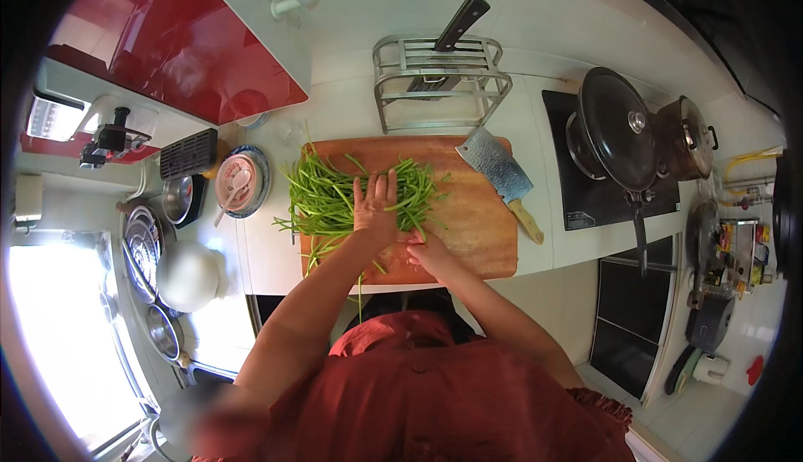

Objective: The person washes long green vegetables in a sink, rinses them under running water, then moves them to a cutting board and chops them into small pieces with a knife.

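Observation:
A heap of long green vegetable stems [326,201] lies across the left and middle of a wooden cutting board [477,242]. My left hand [375,208] rests flat on top of the heap with its fingers a little apart. At the near right edge of the stems, my right hand [430,253] has bent fingers touching the stem ends. Whether it pinches any is too small to tell. A cleaver [499,170] with a pale wooden handle lies on the board's right side, its handle reaching past the edge. Some stems overhang the board's left and near edges.
Behind the board stands a metal knife rack [442,85] holding a black-handled knife [463,22]. Stacked bowls with a spoon [238,182] sit to the left. On the right, a lidded pan [615,129] and a pot [684,139] stand on a black cooktop [577,208].

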The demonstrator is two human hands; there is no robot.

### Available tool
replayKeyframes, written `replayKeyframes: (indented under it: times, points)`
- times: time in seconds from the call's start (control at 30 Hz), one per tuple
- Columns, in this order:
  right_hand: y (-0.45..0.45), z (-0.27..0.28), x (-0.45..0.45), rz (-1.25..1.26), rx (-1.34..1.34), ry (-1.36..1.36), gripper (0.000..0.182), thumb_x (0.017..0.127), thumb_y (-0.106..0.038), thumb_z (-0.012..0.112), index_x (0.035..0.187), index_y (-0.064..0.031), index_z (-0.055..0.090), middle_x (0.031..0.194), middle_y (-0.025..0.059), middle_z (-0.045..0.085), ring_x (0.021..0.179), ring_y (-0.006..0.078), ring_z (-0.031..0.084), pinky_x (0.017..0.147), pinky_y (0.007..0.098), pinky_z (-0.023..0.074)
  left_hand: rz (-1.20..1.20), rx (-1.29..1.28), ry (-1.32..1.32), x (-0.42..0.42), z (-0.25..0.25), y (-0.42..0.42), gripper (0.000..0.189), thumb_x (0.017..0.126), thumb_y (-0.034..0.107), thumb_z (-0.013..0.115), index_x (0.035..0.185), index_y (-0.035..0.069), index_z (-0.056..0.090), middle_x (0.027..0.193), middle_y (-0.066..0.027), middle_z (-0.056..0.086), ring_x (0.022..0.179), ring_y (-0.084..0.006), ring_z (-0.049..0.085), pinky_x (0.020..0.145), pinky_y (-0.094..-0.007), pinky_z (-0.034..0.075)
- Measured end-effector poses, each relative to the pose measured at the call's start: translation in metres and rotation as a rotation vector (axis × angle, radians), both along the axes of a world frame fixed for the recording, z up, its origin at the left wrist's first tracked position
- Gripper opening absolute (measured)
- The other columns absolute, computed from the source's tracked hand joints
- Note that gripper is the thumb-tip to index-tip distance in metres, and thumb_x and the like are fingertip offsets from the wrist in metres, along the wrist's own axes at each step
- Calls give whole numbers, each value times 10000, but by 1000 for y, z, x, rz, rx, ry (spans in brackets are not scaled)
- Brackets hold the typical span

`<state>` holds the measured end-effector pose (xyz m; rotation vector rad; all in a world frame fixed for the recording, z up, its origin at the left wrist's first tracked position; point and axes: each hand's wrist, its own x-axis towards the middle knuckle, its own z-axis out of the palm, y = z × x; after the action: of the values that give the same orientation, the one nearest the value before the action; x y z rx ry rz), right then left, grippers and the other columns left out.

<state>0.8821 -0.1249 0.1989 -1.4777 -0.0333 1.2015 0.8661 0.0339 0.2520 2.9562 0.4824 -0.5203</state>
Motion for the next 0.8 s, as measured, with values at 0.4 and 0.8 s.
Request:
replayKeyframes:
  times: [0.4,0.8]
  points:
    - [-2,83,46,139,-193,-1161,353,831,-167,606,1139,-21,512,970,179,558,883,366,559,733,465,466,-49,74,32,7,8,5,1180,574,582,775,1437,2,219,1482,-198,218,1411,-381,118,1135,-532,85]
    - [20,45,78,551,-657,-988,651,767,-223,684,1293,-14,362,1074,185,523,973,354,579,773,449,503,-1,-32,28,11,8,6,1262,524,549,830,1449,8,165,1425,-164,315,1350,-294,283,1108,-484,211]
